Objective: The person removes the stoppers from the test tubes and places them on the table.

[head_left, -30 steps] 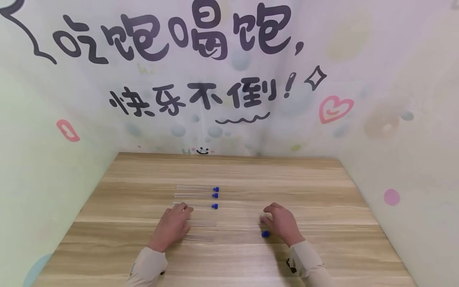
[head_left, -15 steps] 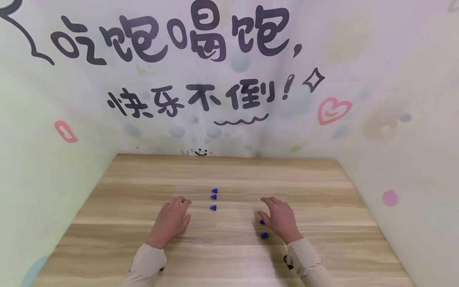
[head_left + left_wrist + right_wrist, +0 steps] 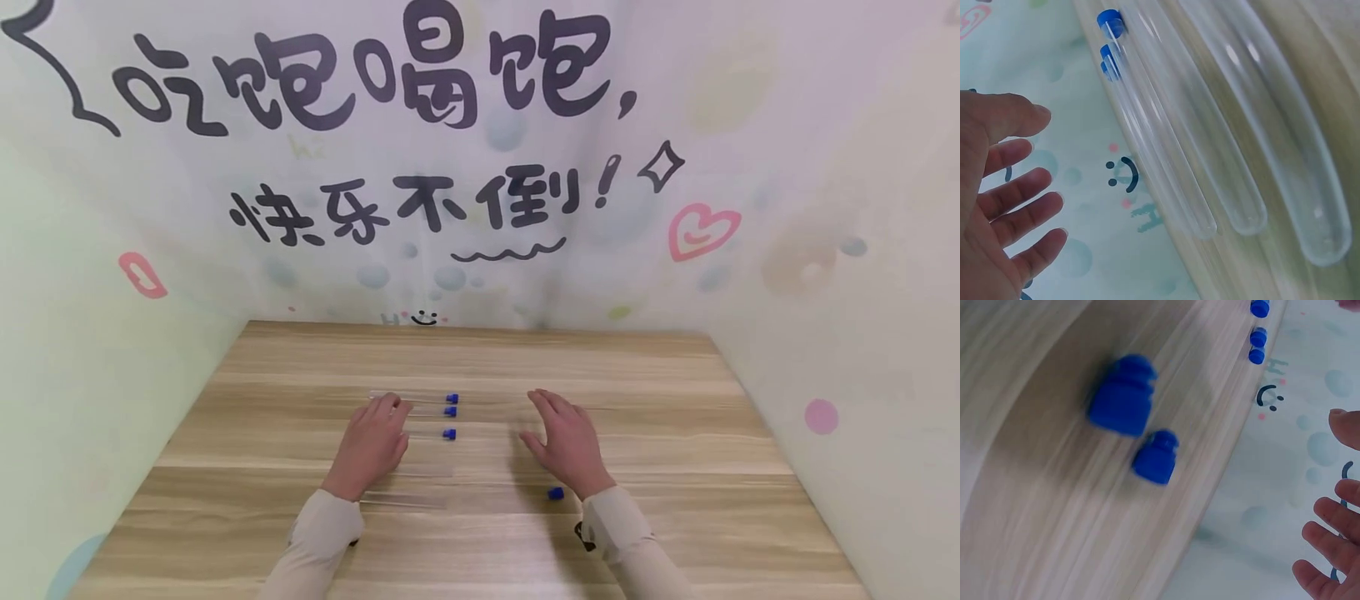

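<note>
My left hand (image 3: 372, 442) hovers over the left ends of the clear test tubes, fingers apart and holding nothing in the left wrist view. Three tubes lie in a row at the back, each with a blue stopper (image 3: 450, 434) in its right end. Nearer me lie two tubes without stoppers, one the front test tube (image 3: 1325, 231). My right hand (image 3: 567, 446) is above the table on the right, fingers spread and nothing in them. Two loose blue stoppers lie below it, a larger-looking stopper (image 3: 1121, 403) and a farther stopper (image 3: 1157, 457); the hand hides one in the head view.
The wood-grain table (image 3: 495, 550) is walled in at the back and both sides by a pale printed backdrop (image 3: 480, 283) with dark lettering. Between the tubes' stoppered ends and the right hand is a stretch of bare wood.
Both hands have moved farther back and inward over the table. The right hand's fingers, bent a second ago, have straightened. The tubes and stoppers show no clear shift.
</note>
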### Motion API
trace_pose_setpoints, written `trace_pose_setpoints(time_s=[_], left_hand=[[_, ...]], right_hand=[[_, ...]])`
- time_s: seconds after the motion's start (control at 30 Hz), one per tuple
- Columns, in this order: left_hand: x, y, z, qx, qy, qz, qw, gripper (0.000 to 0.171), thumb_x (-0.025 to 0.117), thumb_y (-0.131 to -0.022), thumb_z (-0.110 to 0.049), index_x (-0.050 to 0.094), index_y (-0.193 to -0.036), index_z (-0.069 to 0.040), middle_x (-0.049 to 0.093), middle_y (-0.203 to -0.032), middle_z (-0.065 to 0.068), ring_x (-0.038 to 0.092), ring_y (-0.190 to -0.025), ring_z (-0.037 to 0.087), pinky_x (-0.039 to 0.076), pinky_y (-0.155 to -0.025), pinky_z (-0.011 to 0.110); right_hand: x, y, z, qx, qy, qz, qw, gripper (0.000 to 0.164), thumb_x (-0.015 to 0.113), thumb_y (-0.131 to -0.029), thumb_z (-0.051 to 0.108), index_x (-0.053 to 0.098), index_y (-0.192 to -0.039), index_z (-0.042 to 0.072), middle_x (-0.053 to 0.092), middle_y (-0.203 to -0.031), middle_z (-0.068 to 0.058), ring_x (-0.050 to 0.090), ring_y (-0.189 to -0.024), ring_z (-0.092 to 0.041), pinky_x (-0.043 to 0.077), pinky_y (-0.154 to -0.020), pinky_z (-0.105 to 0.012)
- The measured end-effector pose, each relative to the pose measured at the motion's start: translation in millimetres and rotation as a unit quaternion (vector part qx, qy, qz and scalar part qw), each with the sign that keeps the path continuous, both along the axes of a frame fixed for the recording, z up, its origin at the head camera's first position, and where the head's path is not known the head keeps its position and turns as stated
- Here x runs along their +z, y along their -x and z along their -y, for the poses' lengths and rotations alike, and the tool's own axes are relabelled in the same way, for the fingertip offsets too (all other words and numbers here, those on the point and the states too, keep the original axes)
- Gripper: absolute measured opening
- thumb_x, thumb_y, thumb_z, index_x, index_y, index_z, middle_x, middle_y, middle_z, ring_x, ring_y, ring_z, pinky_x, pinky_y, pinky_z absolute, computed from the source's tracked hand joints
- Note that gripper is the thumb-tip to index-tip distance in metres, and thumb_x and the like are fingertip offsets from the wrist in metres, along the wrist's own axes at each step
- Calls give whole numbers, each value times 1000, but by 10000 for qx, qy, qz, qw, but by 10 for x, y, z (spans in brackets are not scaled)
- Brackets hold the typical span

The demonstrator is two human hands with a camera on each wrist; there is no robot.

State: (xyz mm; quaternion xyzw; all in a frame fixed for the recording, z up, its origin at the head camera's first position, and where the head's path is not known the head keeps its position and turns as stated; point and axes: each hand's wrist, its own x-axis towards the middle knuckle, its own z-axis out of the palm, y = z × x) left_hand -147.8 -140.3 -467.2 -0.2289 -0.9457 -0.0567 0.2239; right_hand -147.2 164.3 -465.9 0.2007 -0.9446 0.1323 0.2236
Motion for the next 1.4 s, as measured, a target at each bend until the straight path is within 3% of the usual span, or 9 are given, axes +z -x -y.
trace_pose_setpoints(time_s=[0.5,0.77,1.13,1.4], left_hand=[[-131,128,17,-40,115,386,9992,27,73,-76,-9,61,-100,-6,60,-94,9,59,-86,27,50,-73,43],[-240,185,107,48,185,806,9966,26,74,-75,-7,60,-97,-6,57,-92,10,59,-90,29,48,-74,45],[-302,210,163,-72,210,633,9978,23,71,-71,2,57,-86,-6,55,-83,10,57,-80,29,45,-62,42],[-315,231,169,-49,357,692,9970,15,66,-77,3,56,-82,-6,57,-79,10,58,-76,29,47,-62,42]], right_hand=[[-91,102,287,232,-92,88,9996,52,79,-75,28,60,-118,5,65,-116,-12,62,-107,-28,50,-87,-45],[-150,108,415,296,35,657,9974,48,76,-79,24,60,-118,3,64,-116,-13,62,-106,-29,50,-92,-42],[-273,148,574,552,-50,1039,9930,47,76,-80,24,59,-118,4,63,-113,-11,62,-103,-27,51,-89,-39],[-295,141,636,611,-50,1085,9922,46,75,-81,25,58,-118,4,63,-111,-11,62,-101,-26,51,-88,-39]])
